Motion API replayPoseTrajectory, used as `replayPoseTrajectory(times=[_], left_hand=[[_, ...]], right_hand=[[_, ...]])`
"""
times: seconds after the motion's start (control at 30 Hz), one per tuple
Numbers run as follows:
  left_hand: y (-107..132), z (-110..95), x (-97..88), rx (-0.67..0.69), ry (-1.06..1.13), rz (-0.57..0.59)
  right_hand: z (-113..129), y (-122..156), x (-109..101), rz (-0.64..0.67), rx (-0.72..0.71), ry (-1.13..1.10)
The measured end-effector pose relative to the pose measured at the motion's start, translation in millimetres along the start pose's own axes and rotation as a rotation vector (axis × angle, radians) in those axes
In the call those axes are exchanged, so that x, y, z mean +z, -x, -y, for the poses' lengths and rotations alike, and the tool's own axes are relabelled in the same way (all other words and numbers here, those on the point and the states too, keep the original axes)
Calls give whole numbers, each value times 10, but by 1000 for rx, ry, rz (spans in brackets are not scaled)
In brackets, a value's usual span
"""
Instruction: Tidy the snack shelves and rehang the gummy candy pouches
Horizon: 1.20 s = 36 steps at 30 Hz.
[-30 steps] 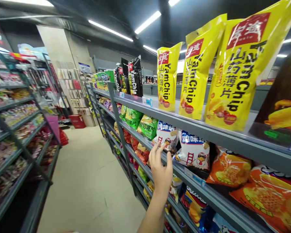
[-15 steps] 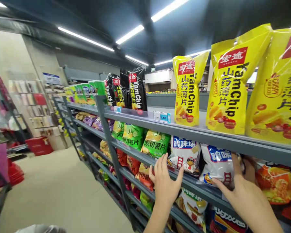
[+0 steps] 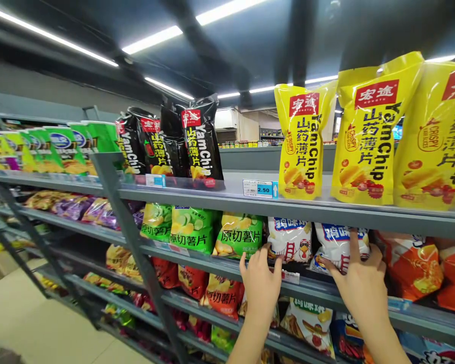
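My left hand [image 3: 261, 283] is raised flat against the front edge of the second grey shelf [image 3: 197, 255], fingers spread, just below a white snack bag with a chicken picture [image 3: 290, 238]. My right hand [image 3: 360, 283] is open too, its fingers touching a second white snack bag [image 3: 335, 241] on the same shelf. Neither hand grips anything. Yellow YamChip bags [image 3: 369, 131] stand on the top shelf above both hands.
Black YamChip bags [image 3: 197, 139] and green bags [image 3: 60, 146] line the top shelf to the left. Green chip bags [image 3: 238, 235] and orange bags [image 3: 411, 263] flank the white ones. Lower shelves hold red and orange packs [image 3: 220, 296]. The pale aisle floor [image 3: 30, 323] lies at lower left.
The view has swung to face the shelf. My right hand came into view and reached the white bags; my left hand settled at the shelf edge.
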<state>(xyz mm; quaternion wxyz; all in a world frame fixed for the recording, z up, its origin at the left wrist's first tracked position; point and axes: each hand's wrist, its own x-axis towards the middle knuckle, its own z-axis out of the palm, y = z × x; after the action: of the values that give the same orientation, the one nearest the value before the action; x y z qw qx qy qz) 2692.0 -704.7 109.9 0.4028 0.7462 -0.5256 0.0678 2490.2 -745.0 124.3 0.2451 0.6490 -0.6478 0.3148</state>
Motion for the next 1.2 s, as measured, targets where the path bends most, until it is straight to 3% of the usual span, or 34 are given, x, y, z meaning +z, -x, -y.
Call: replayPoseTrajectory(times=[0.2, 0.37, 0.57, 0.77, 0.87, 1.03, 1.1, 1.2], left_hand=[[-274, -113, -159, -49, 210, 179], [-469, -194, -41, -123, 260, 219], [-450, -66, -64, -91, 297, 247], [-389, -140, -82, -119, 247, 270], [-326, -153, -32, -107, 265, 219], [-234, -20, 0, -14, 384, 25], [-181, 72, -35, 13, 422, -24], [-38, 290, -149, -46, 424, -133]], right_hand=[[86, 60, -14, -25, 35, -37], [33, 152, -11, -59, 14, -48], [5, 238, 32, -83, -17, -58], [-83, 302, 29, -33, -92, -108], [-224, 318, 7, -12, -144, -246], [-450, 302, -64, 44, -191, -425], [-542, 378, -146, -48, -186, -475], [-691, 690, -273, -334, -219, -593]])
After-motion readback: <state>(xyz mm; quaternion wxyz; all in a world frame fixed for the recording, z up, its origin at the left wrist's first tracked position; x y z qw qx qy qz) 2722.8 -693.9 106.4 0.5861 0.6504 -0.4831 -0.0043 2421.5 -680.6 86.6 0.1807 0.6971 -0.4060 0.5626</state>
